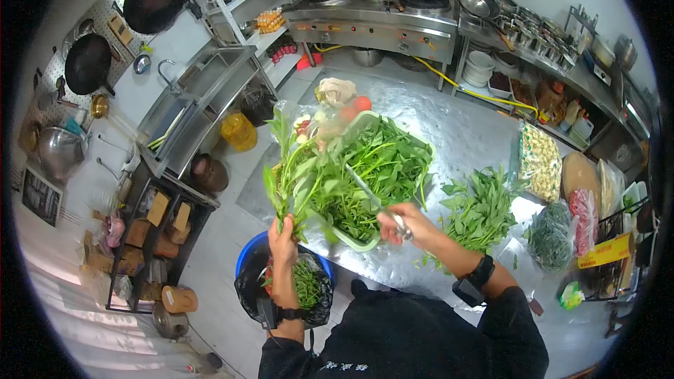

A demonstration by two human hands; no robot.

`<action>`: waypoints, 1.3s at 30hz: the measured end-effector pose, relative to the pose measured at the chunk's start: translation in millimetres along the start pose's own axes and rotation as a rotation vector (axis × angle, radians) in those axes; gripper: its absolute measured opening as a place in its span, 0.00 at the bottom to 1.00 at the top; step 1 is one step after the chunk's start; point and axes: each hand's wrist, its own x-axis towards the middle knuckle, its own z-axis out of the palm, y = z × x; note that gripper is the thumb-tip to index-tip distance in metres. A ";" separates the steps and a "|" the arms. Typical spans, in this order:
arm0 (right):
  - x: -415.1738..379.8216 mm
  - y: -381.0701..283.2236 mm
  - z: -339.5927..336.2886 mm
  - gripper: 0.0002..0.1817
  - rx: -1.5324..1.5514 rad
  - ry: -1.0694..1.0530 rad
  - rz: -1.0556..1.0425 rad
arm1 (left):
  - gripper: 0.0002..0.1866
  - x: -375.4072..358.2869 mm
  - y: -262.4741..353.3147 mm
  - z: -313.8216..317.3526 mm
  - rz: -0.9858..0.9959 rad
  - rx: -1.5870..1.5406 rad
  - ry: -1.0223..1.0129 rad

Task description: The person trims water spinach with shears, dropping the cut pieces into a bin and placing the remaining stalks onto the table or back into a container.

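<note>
Standing over the steel table (449, 126), the person grips a bunch of leafy greens (289, 179) in the left hand (282, 242), fist closed tight around the stems, leaves pointing up and away. That bunch is held off the near left edge of the table, directly above a blue bin (250, 256) lined with a black bag that already holds green scraps. The right hand (407, 224) is wrapped around a pair of scissors (375, 200), blades angled up toward the bunch. On the table, just behind both hands, sits a pale green basket (354, 238) heaped with more greens. A loose pile of leaves (481, 210) lies on the table to the right of the basket, and bagged food (539, 161) sits further right.
</note>
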 end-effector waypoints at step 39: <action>-20.8 -6.5 -2.7 0.22 -0.324 -0.070 0.116 | 0.11 1.1 -1.0 47.6 0.047 0.158 -0.250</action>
